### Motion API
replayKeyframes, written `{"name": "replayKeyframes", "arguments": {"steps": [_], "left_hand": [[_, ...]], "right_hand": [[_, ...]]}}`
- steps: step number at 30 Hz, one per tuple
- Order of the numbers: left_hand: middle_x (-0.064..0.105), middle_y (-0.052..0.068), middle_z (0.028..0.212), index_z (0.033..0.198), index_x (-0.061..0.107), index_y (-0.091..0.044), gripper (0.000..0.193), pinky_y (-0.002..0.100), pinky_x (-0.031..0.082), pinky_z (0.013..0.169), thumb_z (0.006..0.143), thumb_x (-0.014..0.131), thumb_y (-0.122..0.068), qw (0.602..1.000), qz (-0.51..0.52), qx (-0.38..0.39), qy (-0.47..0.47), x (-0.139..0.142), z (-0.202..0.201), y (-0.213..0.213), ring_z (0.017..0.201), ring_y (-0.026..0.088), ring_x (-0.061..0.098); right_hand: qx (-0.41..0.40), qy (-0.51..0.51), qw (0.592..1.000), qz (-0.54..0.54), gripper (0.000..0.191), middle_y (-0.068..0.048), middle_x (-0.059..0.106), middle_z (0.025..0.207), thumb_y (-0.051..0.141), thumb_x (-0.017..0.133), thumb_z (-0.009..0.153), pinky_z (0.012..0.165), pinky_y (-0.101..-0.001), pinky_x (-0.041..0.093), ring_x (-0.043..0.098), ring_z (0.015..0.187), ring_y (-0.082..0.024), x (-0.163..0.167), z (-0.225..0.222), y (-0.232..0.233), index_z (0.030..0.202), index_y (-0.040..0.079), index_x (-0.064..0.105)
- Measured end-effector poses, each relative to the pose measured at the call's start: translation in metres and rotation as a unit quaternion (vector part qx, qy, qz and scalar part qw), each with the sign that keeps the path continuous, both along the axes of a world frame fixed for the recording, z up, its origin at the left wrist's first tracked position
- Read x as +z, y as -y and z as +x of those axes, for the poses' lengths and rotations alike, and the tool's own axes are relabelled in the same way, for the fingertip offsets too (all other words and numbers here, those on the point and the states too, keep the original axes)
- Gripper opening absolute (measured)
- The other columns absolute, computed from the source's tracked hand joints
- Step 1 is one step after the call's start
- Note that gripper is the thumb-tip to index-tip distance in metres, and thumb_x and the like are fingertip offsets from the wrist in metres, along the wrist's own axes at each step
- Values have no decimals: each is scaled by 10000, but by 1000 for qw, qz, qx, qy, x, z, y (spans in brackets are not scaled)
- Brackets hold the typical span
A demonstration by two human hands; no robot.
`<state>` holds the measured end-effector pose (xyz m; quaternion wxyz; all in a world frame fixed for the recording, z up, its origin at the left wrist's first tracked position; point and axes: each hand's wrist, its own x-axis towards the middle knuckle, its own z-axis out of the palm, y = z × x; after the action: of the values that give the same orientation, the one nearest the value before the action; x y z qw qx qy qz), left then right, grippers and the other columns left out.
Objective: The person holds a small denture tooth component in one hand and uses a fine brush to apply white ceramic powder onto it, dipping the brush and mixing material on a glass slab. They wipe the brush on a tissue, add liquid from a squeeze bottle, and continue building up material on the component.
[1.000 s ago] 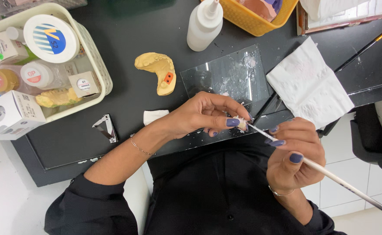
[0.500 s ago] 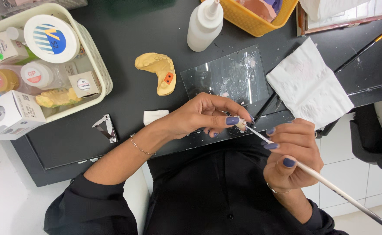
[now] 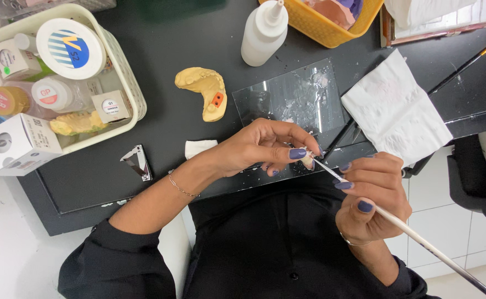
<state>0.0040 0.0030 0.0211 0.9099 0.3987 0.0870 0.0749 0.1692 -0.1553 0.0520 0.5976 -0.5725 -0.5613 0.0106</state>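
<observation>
Small tooth piece [image 3: 308, 161]: it is sitting pinched at the tips of the left hand's fingers, just off the near edge of the black table [image 3: 160, 72], above the person's lap; it is too small to tell its finish.
Left hand [image 3: 265, 147]: it is reaching in from the left, its thumb and fingers closing tightly on the small tooth piece, the other fingers curling beneath.
Brush [image 3: 398, 224]: its thin white handle is running down to the lower right while its tip is touching the small tooth piece.
Right hand [image 3: 373, 191]: its fingers are wrapping narrowly round the brush near the tip, pen-fashion.
Progress: judging from the tip's contact, the brushing seems to be under way; how much of the surface is covered cannot be told.
Glass slab [image 3: 295, 97]: it is lying just beyond the hands, carrying pale smears and specks.
White tissue [image 3: 395, 111]: it is lying to the right of the glass slab.
Yellow jaw cast [image 3: 205, 91]: it is resting left of the slab, well apart from the hands.
Squeeze bottle [image 3: 264, 33]: it is standing upright at the far side.
Cream tray [image 3: 126, 77]: it is holding jars and small boxes at the left.
</observation>
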Motion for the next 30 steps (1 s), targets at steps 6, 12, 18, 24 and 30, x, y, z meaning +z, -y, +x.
{"name": "replayKeyframes", "arguments": {"steps": [6,12,18,24,30], "left_hand": [[759,50,1058,1269,718,-51,325,185,450,594,1035,670,-271,1000,8,-7,-7,-1,-2,0,654,38,514],[761,66,1060,1283,711,-40,336,191,454,594,1039,657,-265,1000,-8,1,15,-3,-1,0,645,46,523],[770,91,1042,1263,711,-26,334,185,440,552,1030,643,-256,1000,-3,3,3,-4,0,0,609,48,525],[769,99,1036,1273,705,-17,321,195,454,559,1053,630,-238,1000,-5,6,9,-3,2,1,604,53,526],[770,96,1041,1276,706,-14,314,188,438,566,1066,621,-232,1000,-17,-1,8,-3,-1,-1,606,49,517]], "right_hand": [[1,-5,1000,-13,343,-118,639,802,316,544,1123,718,-331,418,644,772,-246,-3,1,2,923,39,577],[-6,-14,1000,-2,349,-123,638,803,328,551,1116,732,-339,424,638,767,-239,-5,2,4,918,42,583],[12,-2,1000,-19,356,-114,646,778,327,550,1109,688,-322,441,651,786,-247,-7,3,4,894,44,580],[-2,-31,999,10,362,-108,633,803,357,552,1109,746,-341,428,643,767,-233,-8,2,7,913,55,588],[12,-5,1000,-18,348,-114,648,788,323,536,1125,759,-363,428,650,809,-258,-8,3,5,921,43,568]]}}
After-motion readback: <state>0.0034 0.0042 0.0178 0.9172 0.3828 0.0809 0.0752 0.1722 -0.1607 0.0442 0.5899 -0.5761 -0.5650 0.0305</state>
